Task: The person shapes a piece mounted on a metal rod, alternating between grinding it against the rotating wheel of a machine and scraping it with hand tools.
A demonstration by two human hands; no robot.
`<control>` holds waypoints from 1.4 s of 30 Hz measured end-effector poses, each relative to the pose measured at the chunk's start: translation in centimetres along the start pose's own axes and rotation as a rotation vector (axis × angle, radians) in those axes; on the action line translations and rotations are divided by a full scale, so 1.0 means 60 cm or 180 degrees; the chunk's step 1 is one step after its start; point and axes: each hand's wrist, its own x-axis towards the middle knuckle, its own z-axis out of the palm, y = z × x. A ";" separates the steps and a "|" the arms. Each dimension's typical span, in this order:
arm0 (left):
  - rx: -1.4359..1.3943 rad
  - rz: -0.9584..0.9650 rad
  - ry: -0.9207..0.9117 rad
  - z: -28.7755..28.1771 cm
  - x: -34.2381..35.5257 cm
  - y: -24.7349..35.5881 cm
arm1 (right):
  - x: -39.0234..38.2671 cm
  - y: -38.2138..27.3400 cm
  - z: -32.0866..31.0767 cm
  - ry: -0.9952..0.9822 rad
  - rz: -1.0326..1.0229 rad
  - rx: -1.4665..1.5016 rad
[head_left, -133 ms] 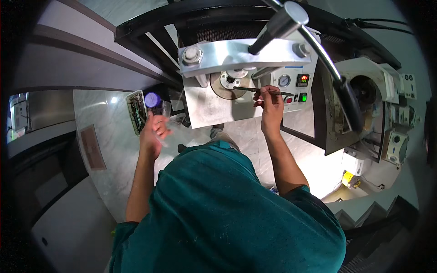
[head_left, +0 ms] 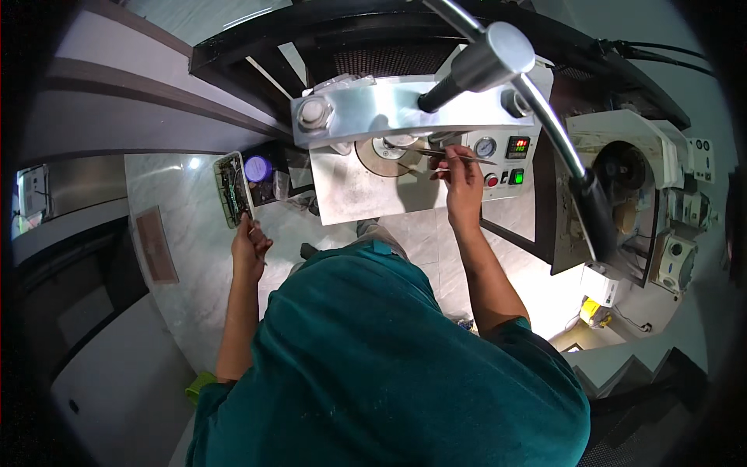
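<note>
My right hand pinches a slim dark metal tool that looks like tweezers, tapering to a point on the right. Its other end reaches left toward the small round metal fitting on a brown disc, under the silver crossbar of a bench press. My left hand is at the near end of a narrow tray of small tools, fingers curled together. Whatever it may hold is too small to make out. A purple-lidded jar stands right beside that tray.
Above the press sticks a heavy T-handle whose long bar slants down right. The control panel has a gauge, a red display and a lit green switch. A pale machine with a round opening stands at right.
My left hand has moved down and slightly left, from beside the jar to the near end of the tray. The right hand stays almost in place with the tool, which has turned slightly.
</note>
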 end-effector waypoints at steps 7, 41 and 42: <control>0.0676 -0.0468 0.1336 -0.153 0.012 -0.114 | 0.022 -0.011 0.043 -0.0789 -0.0881 -0.2544; 0.2201 -0.0212 0.1156 -0.256 -0.013 -0.180 | -0.054 -0.002 0.056 0.0515 0.0673 0.0903; 0.2217 -0.0326 0.1243 -0.257 -0.013 -0.176 | -0.052 -0.001 0.054 0.0533 0.0669 0.0906</control>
